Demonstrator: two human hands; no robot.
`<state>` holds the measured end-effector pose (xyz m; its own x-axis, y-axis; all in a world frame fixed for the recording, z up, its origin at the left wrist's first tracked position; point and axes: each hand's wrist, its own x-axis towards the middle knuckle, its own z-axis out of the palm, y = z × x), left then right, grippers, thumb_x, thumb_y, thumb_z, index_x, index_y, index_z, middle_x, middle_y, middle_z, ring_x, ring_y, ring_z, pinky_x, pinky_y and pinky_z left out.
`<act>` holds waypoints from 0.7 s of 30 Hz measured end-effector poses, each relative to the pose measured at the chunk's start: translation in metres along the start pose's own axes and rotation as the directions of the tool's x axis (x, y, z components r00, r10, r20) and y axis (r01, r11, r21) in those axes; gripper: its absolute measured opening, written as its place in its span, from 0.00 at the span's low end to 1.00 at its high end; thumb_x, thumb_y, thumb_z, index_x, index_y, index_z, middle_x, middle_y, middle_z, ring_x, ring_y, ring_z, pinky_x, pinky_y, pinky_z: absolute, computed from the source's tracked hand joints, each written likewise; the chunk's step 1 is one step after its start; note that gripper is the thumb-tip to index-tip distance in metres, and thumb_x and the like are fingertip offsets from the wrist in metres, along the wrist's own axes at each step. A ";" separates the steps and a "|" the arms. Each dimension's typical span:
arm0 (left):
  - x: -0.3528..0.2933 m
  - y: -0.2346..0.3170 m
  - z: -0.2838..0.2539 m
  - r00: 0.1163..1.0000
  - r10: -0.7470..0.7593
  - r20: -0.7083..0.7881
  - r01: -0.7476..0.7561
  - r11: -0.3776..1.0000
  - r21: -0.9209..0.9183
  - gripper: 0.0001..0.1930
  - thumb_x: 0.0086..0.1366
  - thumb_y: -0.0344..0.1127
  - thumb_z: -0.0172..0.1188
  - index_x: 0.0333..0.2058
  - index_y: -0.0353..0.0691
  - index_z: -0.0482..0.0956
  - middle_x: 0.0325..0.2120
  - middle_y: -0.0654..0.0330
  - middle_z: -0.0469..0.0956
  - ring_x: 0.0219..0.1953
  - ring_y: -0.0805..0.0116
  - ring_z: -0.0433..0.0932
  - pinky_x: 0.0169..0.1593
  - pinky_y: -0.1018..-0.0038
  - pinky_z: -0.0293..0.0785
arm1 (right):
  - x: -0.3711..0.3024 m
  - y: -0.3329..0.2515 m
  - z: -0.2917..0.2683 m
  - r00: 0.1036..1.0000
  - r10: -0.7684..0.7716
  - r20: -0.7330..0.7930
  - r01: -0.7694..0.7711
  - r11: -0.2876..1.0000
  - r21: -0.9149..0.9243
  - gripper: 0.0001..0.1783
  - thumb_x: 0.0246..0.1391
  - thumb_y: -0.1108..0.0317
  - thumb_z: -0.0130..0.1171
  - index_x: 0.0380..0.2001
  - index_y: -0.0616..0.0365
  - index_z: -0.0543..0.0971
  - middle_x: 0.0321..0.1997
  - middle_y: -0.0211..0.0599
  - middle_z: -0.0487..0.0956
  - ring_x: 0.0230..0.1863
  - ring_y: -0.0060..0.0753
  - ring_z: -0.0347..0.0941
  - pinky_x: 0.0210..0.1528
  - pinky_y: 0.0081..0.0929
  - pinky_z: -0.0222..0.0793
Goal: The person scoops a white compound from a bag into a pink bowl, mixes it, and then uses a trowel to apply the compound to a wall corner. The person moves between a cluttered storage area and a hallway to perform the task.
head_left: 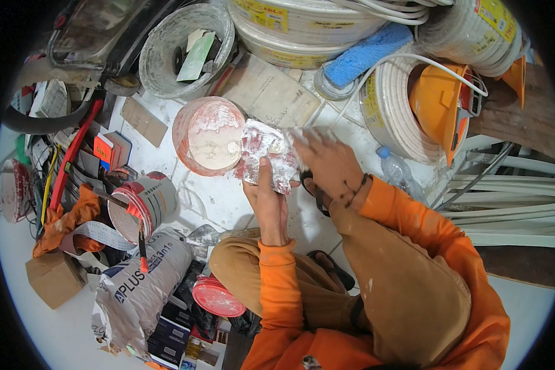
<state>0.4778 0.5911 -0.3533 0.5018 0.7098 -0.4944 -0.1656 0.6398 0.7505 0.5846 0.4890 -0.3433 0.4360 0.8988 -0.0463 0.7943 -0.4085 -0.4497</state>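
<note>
My left hand (268,206) grips a flat, reddish piece (260,151) smeared with white paste, its thumb lying over the lower edge. What the piece is made of I cannot tell. At its right side is my right hand (333,163), with whitish fingers blurred by motion. Whether those fingers hold something cannot be made out. Just left of the flat piece, a round reddish tub (180,142) with white paste in it stands on the tiled floor, partly hidden by the piece.
A grey bucket (151,68) with scraps stands behind the tub. White cable coils (308,28), a blue roller (367,55), an orange hard hat (435,105) and a plastic bottle (398,169) lie at the far right. A paint pail (160,191), white sack (151,271) and red lid (219,297) are left.
</note>
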 end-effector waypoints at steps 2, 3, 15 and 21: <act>0.010 -0.005 -0.002 0.994 0.093 -0.062 -0.094 0.995 -0.015 0.17 0.68 0.32 0.53 0.53 0.35 0.66 0.39 0.56 0.77 0.31 0.70 0.78 0.19 0.73 0.77 | -0.013 -0.009 0.009 0.977 -0.196 -0.084 0.184 0.973 -0.137 0.25 0.53 0.64 0.51 0.56 0.55 0.70 0.57 0.45 0.72 0.60 0.52 0.68 0.59 0.56 0.63; 0.010 -0.004 -0.004 0.997 0.066 -0.034 -0.065 0.997 0.031 0.17 0.68 0.33 0.53 0.53 0.34 0.67 0.39 0.55 0.77 0.30 0.70 0.78 0.19 0.73 0.76 | -0.012 -0.007 0.010 0.982 -0.178 -0.061 0.169 0.977 -0.133 0.25 0.53 0.64 0.51 0.56 0.54 0.70 0.58 0.45 0.72 0.60 0.52 0.68 0.59 0.56 0.63; 0.008 0.006 -0.005 0.998 -0.066 -0.003 0.066 0.993 0.099 0.15 0.66 0.30 0.54 0.50 0.32 0.70 0.38 0.56 0.77 0.32 0.69 0.79 0.28 0.73 0.77 | -0.010 0.004 -0.008 0.973 -0.222 0.068 0.230 0.963 -0.142 0.27 0.53 0.63 0.51 0.58 0.50 0.70 0.62 0.37 0.70 0.62 0.49 0.66 0.63 0.59 0.57; -0.001 -0.010 0.000 0.996 0.066 -0.056 -0.056 0.985 0.165 0.14 0.67 0.31 0.56 0.49 0.32 0.72 0.43 0.61 0.76 0.42 0.75 0.71 0.50 0.76 0.66 | -0.004 0.001 -0.016 0.990 -0.093 0.102 0.096 0.995 -0.026 0.27 0.50 0.64 0.53 0.56 0.53 0.71 0.62 0.39 0.70 0.63 0.50 0.65 0.62 0.58 0.59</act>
<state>0.4791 0.5840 -0.3609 0.4418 0.7659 -0.4671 -0.0517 0.5416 0.8390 0.5903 0.4830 -0.3296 0.3147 0.9444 -0.0949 0.8434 -0.3241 -0.4285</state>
